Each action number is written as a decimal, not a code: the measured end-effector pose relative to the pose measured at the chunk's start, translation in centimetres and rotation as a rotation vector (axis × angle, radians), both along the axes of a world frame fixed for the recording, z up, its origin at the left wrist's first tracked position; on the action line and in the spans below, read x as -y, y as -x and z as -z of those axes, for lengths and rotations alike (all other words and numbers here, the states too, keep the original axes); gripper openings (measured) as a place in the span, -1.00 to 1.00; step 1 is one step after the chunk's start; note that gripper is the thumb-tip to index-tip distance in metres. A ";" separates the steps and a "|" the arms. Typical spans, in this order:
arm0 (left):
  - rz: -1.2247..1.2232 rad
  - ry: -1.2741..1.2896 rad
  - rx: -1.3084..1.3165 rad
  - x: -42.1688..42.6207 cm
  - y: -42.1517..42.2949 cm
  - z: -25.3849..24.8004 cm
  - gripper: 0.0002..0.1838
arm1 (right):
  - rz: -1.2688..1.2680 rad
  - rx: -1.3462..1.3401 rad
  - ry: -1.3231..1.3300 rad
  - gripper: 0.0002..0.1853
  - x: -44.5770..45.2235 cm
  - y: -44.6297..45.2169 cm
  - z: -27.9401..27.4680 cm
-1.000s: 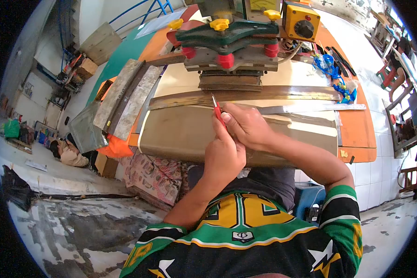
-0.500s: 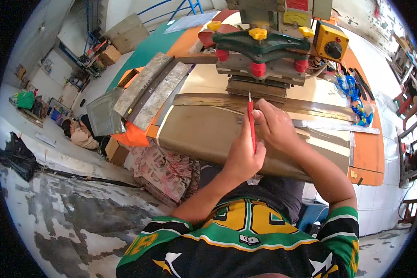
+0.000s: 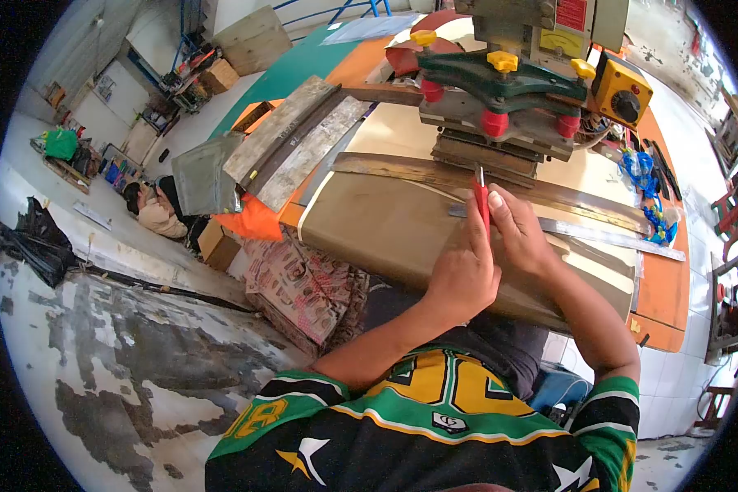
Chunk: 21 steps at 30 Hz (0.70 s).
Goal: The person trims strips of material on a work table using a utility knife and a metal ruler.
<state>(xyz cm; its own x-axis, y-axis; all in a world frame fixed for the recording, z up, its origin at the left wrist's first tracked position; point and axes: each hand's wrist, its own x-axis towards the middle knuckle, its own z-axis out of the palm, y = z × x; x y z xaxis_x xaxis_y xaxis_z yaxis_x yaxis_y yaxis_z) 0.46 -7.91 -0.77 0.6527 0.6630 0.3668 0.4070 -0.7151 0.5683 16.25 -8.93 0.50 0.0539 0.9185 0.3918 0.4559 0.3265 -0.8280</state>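
Both my hands meet in front of the press, over a brown sheet [image 3: 377, 221] draped across the near table edge. My left hand [image 3: 461, 279] is closed around a slim red pen-like tool [image 3: 482, 205], its metal tip pointing up and away from me. Against the tool's other side, my right hand [image 3: 520, 234] has its fingers curled and thumb bent; its fingertips are partly hidden. Beneath the hands a metal ruler [image 3: 623, 235] lies across the sheet. Farther back, a long brown strip [image 3: 402, 170] runs in front of the press plates [image 3: 484, 157].
A press with a dark green clamp frame [image 3: 500, 82] and yellow knobs stands at the back, beside a yellow control box [image 3: 621, 90]. Metal slabs [image 3: 295, 143] lie at the left, blue plastic [image 3: 641, 174] at the right. Another person [image 3: 157, 211] is on the floor, far left.
The whole view has shifted, so the table and press appear farther right and slightly lower. My hands stay together at the red tool, which still points upward.
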 end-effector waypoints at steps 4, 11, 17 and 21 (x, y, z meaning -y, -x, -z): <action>0.001 -0.041 -0.005 -0.2 0.3 -0.2 0.08 | -0.003 -0.267 0.149 -0.56 -0.2 0.6 0.8; -0.005 -0.074 -0.104 -1.6 0.0 2.1 0.07 | -0.049 -0.801 0.548 -0.58 0.0 0.5 -0.6; 0.084 0.226 0.105 -1.2 1.1 0.2 0.01 | -0.006 -0.602 0.599 -0.57 0.0 -0.6 -0.4; 0.105 0.349 0.323 -1.2 0.5 0.4 -0.03 | 0.216 0.194 0.031 -0.60 0.0 1.4 0.5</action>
